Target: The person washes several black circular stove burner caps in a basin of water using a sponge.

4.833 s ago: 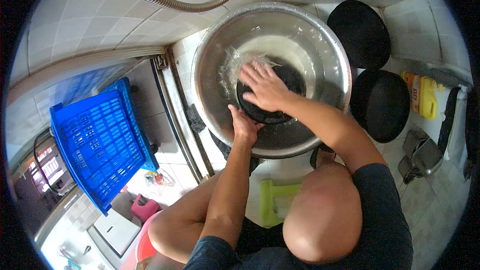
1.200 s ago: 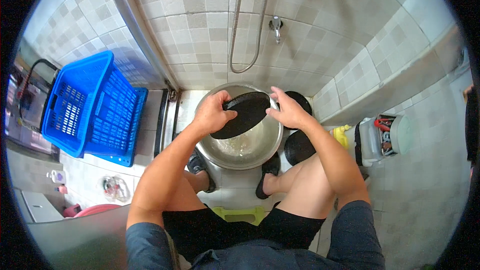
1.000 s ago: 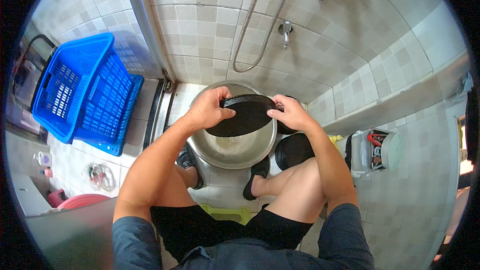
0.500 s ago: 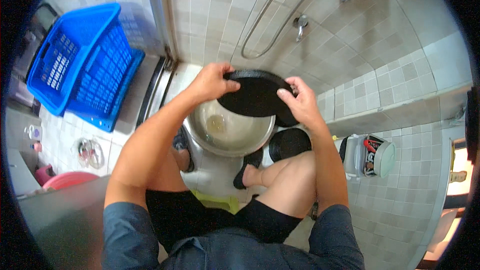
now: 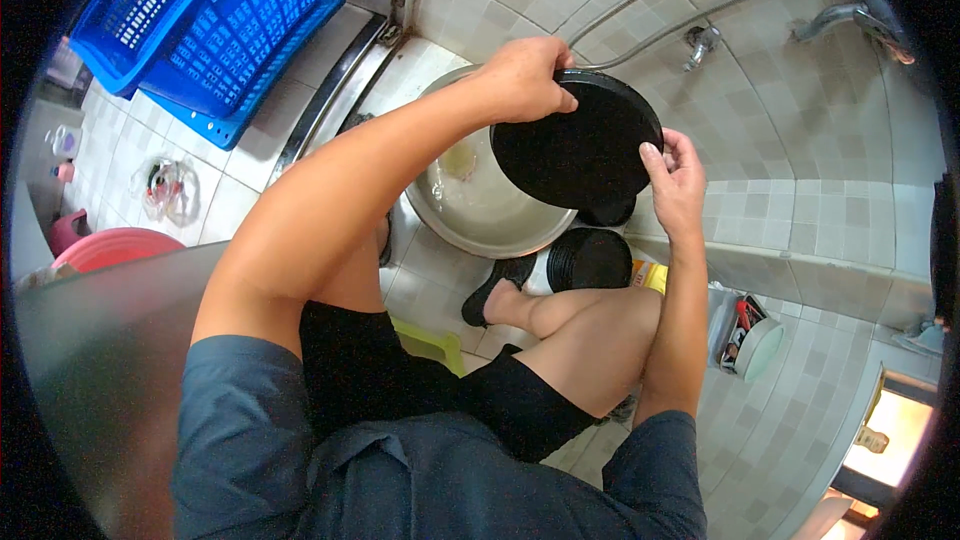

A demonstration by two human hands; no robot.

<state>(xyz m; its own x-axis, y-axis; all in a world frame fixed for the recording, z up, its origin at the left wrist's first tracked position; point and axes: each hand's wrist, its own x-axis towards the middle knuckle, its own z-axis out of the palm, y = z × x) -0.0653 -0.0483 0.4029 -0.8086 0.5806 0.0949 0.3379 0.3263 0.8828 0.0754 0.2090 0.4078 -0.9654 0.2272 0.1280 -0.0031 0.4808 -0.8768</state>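
Note:
A round black plate (image 5: 575,150) is held up over a steel basin (image 5: 470,210) that stands on the tiled floor. My left hand (image 5: 520,75) grips the plate's upper left rim. My right hand (image 5: 675,180) holds its right rim. The basin holds some cloudy water. Below the basin sits a stack of black plates (image 5: 590,260) on the floor, and another dark plate (image 5: 610,212) shows just under the held one.
A blue plastic crate (image 5: 200,20) leans at the upper left. A red tub (image 5: 115,245) is at the left. A hose and tap (image 5: 705,40) run on the tiled wall. My foot in a dark sandal (image 5: 495,295) rests by the basin, a green stool (image 5: 430,345) under me.
The plate came out of the basin and is now lifted above it in both hands. The view has tilted, so the basin and crate shifted up and left.

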